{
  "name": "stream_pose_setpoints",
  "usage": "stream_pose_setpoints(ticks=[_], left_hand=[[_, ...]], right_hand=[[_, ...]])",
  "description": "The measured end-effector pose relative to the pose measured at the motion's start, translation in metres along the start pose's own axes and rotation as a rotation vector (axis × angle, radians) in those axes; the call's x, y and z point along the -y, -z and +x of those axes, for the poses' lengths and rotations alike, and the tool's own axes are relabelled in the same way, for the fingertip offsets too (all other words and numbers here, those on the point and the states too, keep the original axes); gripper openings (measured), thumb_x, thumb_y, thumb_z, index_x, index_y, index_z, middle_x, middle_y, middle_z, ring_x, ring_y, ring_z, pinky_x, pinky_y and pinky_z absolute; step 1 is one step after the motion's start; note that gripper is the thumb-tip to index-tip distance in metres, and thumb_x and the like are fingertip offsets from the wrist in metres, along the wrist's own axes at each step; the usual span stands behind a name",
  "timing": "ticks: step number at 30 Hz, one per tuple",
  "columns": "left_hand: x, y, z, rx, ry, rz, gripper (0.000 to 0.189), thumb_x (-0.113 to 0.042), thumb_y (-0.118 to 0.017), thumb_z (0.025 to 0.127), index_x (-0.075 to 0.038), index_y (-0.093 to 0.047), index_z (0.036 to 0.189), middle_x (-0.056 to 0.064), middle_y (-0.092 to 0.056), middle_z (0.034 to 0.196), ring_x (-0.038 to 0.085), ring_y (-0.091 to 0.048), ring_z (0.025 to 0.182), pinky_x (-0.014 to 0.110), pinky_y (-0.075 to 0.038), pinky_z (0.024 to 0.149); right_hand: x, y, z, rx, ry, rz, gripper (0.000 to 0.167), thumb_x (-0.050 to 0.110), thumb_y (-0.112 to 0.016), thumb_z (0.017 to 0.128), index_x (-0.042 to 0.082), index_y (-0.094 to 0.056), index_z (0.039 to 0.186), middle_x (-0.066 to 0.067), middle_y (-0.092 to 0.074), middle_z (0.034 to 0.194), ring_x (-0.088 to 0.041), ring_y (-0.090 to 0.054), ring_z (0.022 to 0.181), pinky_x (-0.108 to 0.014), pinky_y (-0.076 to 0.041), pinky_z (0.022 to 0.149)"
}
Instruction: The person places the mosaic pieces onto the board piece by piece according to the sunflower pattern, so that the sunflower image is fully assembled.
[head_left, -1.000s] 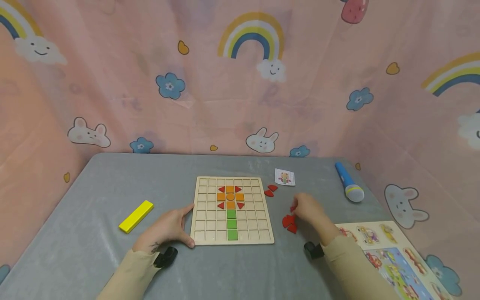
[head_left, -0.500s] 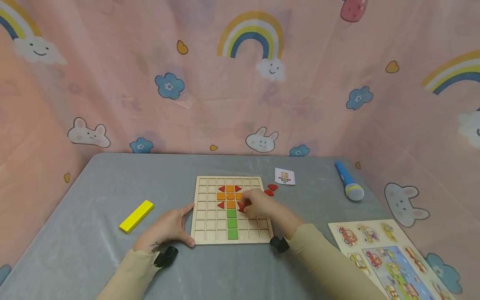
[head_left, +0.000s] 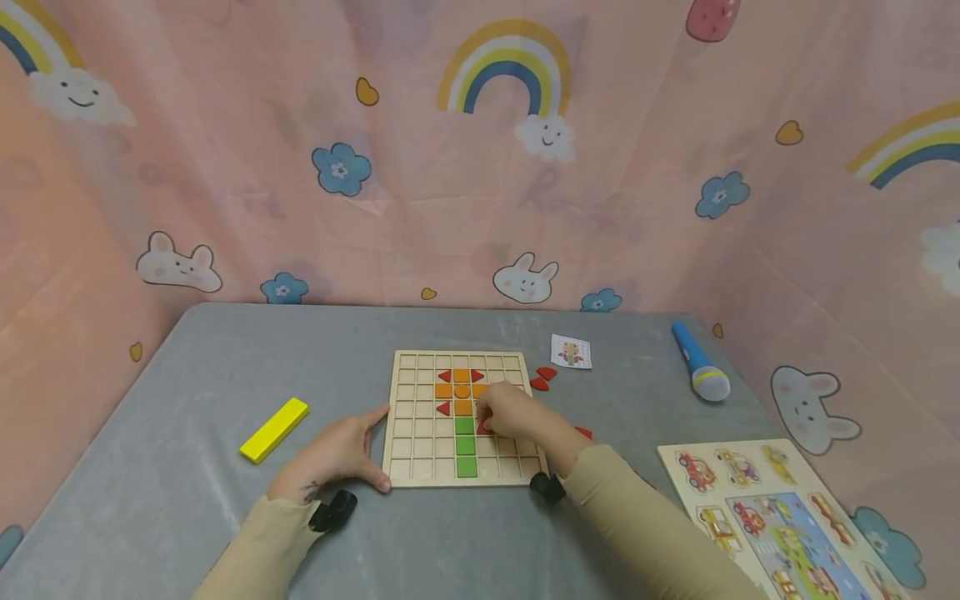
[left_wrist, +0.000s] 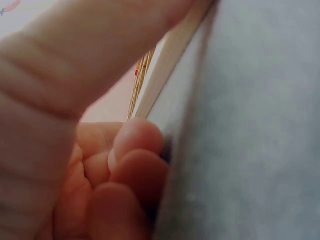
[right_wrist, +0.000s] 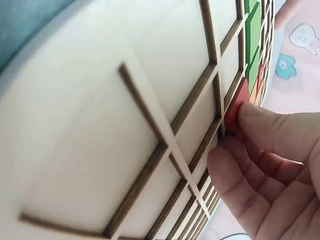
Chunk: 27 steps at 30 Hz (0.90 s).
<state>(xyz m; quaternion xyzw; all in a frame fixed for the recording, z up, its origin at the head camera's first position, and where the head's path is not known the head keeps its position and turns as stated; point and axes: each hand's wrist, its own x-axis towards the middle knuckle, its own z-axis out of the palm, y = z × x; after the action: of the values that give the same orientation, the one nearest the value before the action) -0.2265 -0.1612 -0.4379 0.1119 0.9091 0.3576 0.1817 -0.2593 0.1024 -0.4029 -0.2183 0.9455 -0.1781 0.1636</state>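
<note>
A square wooden grid board (head_left: 417,451) lies on the grey table, bearing green squares (head_left: 466,446), orange pieces (head_left: 462,407) and red triangles. My left hand (head_left: 333,457) rests at the board's left side, thumb by the near corner and index finger against the edge. In the left wrist view its other fingers (left_wrist: 140,137) curl loosely beside the rim. Over the right half of the board, my right hand (head_left: 512,410) pinches a red wooden tile (right_wrist: 237,107) between thumb and fingers. That tile sits at a cell beside the green column; the hand partly hides it.
Two red fan-shaped tiles (head_left: 540,384) lie right of the board, and another red tile (head_left: 583,432) shows past the right wrist. Behind them is a small pattern card (head_left: 571,352). A yellow block (head_left: 274,430), a blue toy microphone (head_left: 700,367) and a picture puzzle (head_left: 738,517) lie farther out.
My right hand has picked a red tile from the pile on the right and carried it left onto the board, then shifted slightly. The left hand has stayed put.
</note>
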Motion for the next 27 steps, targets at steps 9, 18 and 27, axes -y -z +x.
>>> stream_pose_setpoints(ticks=[9, 18, 27], left_hand=[[-0.001, 0.001, 0.0, -0.001, -0.006, -0.003, 0.121, -0.025, -0.094, 0.04, -0.008, -0.033, 0.144, 0.003, -0.048, 0.056, 0.014, -0.038, 0.046, 0.026, -0.029, 0.044], [0.002, 0.0, 0.001, 0.01, -0.026, -0.007, 0.122, -0.026, -0.093, 0.04, -0.006, -0.032, 0.144, 0.003, -0.048, 0.056, 0.013, -0.039, 0.046, 0.026, -0.031, 0.044], [0.003, -0.001, 0.001, 0.009, -0.008, 0.014, 0.122, -0.028, -0.093, 0.04, -0.008, -0.032, 0.144, 0.003, -0.049, 0.057, 0.014, -0.041, 0.048, 0.026, -0.03, 0.046]], right_hand=[[-0.02, 0.02, -0.003, -0.164, -0.077, -0.046, 0.014, 0.001, -0.062, 0.083, 0.005, -0.073, 0.091, -0.008, -0.069, 0.093, -0.022, -0.062, 0.086, -0.037, -0.05, 0.075], [-0.077, 0.039, 0.003, -0.226, -0.256, -0.23, 0.03, -0.003, -0.053, 0.084, 0.01, -0.07, 0.106, -0.011, -0.066, 0.109, -0.026, -0.063, 0.09, -0.04, -0.05, 0.066], [-0.086, 0.028, 0.001, -0.216, -0.248, -0.263, 0.019, -0.005, -0.055, 0.082, 0.006, -0.068, 0.09, -0.012, -0.066, 0.094, -0.024, -0.059, 0.08, -0.041, -0.048, 0.07]])
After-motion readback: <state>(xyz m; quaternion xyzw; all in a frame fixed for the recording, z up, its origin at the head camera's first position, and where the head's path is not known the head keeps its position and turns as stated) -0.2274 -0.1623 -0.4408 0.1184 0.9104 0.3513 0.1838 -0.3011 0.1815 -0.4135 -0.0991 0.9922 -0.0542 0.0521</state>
